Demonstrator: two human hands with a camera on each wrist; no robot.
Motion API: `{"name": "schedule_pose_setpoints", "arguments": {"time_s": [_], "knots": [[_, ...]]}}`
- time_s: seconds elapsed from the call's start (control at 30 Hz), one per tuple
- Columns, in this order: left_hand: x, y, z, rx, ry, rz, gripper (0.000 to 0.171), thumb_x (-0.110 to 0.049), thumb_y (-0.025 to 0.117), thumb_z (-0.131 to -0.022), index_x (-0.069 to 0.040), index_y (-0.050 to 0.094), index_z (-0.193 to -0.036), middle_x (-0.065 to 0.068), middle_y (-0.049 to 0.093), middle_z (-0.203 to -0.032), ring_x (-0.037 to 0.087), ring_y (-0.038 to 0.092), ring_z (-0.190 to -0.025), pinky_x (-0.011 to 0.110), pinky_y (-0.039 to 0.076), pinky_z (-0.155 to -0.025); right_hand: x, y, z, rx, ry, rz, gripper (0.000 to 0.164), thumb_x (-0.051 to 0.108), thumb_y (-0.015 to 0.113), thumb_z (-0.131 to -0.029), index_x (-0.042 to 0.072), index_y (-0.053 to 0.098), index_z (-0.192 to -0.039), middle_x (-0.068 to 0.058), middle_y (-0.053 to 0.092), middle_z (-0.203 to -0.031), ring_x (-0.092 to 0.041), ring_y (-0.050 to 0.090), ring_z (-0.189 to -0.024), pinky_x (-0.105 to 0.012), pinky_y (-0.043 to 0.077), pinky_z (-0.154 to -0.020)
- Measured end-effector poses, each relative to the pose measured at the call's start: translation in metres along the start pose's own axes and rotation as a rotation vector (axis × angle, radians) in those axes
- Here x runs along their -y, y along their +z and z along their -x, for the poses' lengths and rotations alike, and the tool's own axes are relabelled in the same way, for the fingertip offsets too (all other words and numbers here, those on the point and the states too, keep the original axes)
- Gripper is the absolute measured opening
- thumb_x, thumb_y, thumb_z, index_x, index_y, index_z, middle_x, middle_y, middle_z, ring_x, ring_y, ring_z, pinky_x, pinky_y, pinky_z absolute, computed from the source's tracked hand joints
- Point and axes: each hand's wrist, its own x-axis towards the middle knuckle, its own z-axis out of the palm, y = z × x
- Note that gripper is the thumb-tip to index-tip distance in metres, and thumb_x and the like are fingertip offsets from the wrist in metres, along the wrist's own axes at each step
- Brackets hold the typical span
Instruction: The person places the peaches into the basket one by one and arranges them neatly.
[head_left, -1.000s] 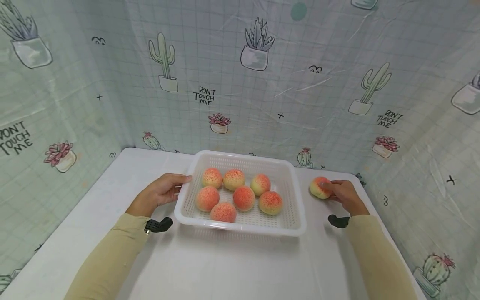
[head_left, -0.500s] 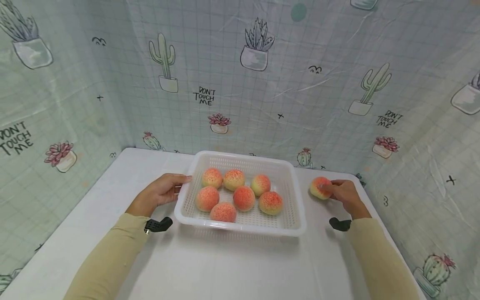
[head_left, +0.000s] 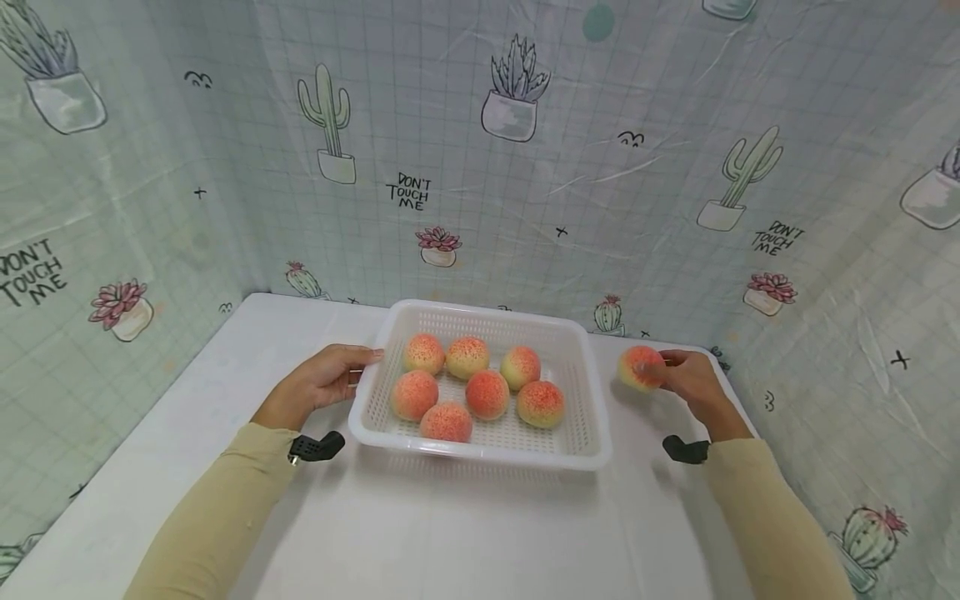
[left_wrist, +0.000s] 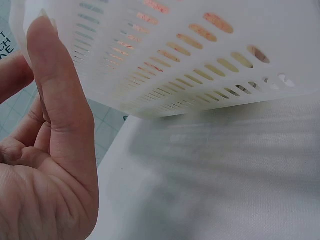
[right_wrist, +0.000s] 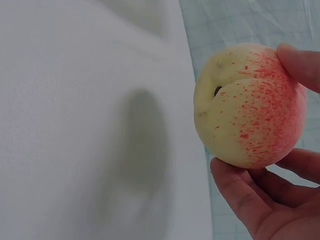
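Observation:
My right hand (head_left: 693,383) pinches a peach (head_left: 641,367) between thumb and fingers, just off the table to the right of the basket. The right wrist view shows the yellow and red-speckled peach (right_wrist: 250,107) with its stem hollow, and a shadow on the table beside it. My left hand (head_left: 322,383) grips the left rim of a white slotted plastic basket (head_left: 495,452); in the left wrist view the thumb (left_wrist: 60,75) lies against the basket wall (left_wrist: 280,30). Several peaches sit inside, including a red one (head_left: 487,394) near the middle.
The basket stands on a white table (head_left: 480,533). A cactus-printed curtain (head_left: 450,150) hangs behind it and along both sides. The right arm lies close to the table's right edge.
The peach in my right hand has risen slightly off the table, and the right wrist has shifted a little to the right. My left hand and the basket have stayed in place.

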Motion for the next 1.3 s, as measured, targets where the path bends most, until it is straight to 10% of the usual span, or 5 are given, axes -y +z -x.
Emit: {"name": "schedule_pose_setpoints", "arguments": {"time_s": [1.3], "knots": [[0.001,-0.003,0.002,0.029,0.014,0.013,0.063,-0.026,0.068,-0.102,0.000,0.043,-0.154,0.005,0.069,-0.123,0.019,0.071,-0.108,0.039,0.064,-0.091,0.067,0.000,0.060,0.068,-0.224,0.080,0.081,0.040,0.077,-0.094,-0.004,0.044,-0.153,-0.027,0.056,-0.146,-0.039,0.054,-0.129,-0.061,0.044,-0.115]]}}
